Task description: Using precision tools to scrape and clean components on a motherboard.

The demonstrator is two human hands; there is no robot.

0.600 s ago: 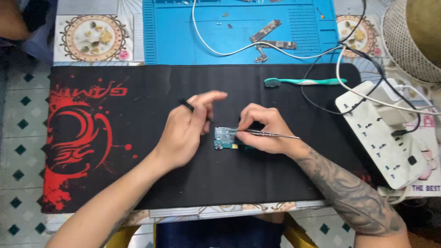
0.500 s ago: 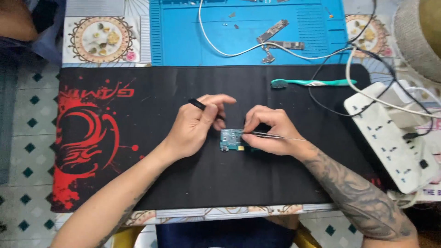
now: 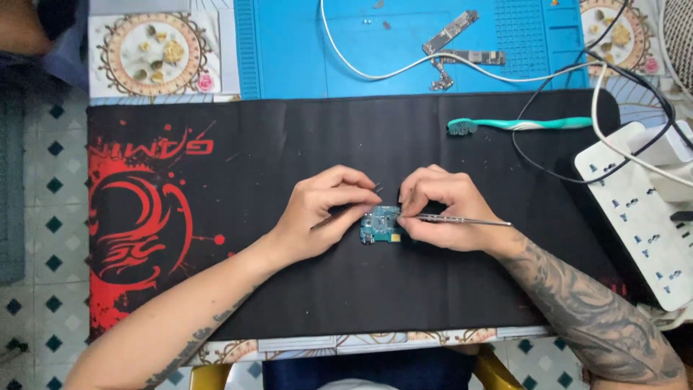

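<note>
A small blue-green circuit board lies on the black desk mat, between my two hands. My left hand rests just left of the board, its fingers pinched on a thin dark tool that points toward the board's upper edge. My right hand sits just right of the board and grips silver tweezers. The tweezers lie nearly level, with their tip at the board's right edge. Both fingertips hover close over the board's top.
A blue repair mat lies behind, with a white cable and bare phone boards on it. A teal toothbrush lies at the back right. A white power strip with black cables sits at the right edge.
My left hand's fingers have gone from spread to pinched, closing in on the board. My right hand has stayed at the board with the tweezers. The view shifted slightly.
</note>
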